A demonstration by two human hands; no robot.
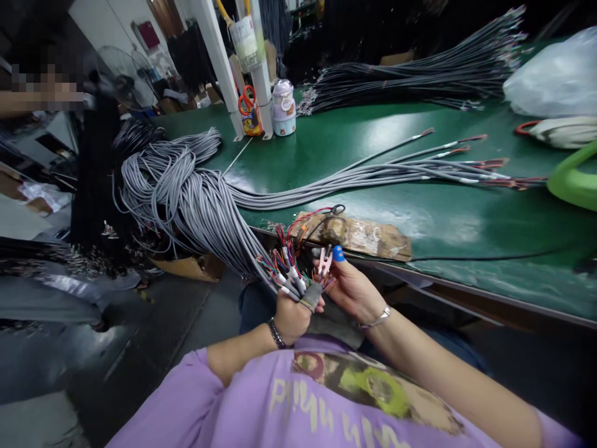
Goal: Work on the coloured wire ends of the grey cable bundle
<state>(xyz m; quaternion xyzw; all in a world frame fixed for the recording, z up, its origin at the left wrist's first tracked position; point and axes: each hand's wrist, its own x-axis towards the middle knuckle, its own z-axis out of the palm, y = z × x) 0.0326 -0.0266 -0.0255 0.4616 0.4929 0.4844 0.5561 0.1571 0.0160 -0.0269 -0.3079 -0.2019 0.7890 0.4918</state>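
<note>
My left hand [293, 317] is closed around the ends of a bundle of grey cables [205, 199], with a grey wrap on its thumb. Thin coloured wires [286, 264] fan out of the stripped, white-banded ends above that fist. Close on the right, my right hand [357, 289] pinches a small pale pink forked piece [324, 262], whose exact kind I cannot make out. A blue cover [337, 253] sits on one of its fingertips. Just beyond both hands, a worn wooden block [368, 238] lies at the bench edge, with red and black leads over it.
More grey cables [373, 174] stretch across the green bench [489, 242]. Behind them are black cables [420, 78], a lidded cup [284, 109], orange-handled scissors [247, 99] by a white post, and a plastic bag [555, 74]. A green handle [576, 180] stands right; another person's arm [28, 102] shows left.
</note>
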